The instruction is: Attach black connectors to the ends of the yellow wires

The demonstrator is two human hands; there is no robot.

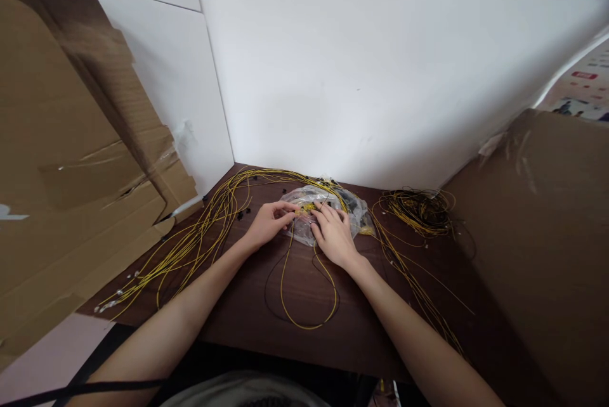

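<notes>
Yellow wire loop (pixel 308 328): on the near side of the clear plastic bag (pixel 304 236). Brown tabletop (pixel 238 318): beneath the bag. Yellow wire bundle (pixel 204 229): spread left of the bag. Wire coil (pixel 419 213): right of the bag (tangled, dark strands mixed in). Left hand (pixel 271 223): at the bag's left, pinching the loop's end. Right hand (pixel 335 232): over the bag, fingers bent; cannot tell whether grasping. Small yellow pieces (pixel 307 208): on the bag, between the hands.

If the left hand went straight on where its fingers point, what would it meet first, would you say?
The left hand would likely meet the small yellow pieces first, before reaching the right hand, though depth is unclear.
</notes>
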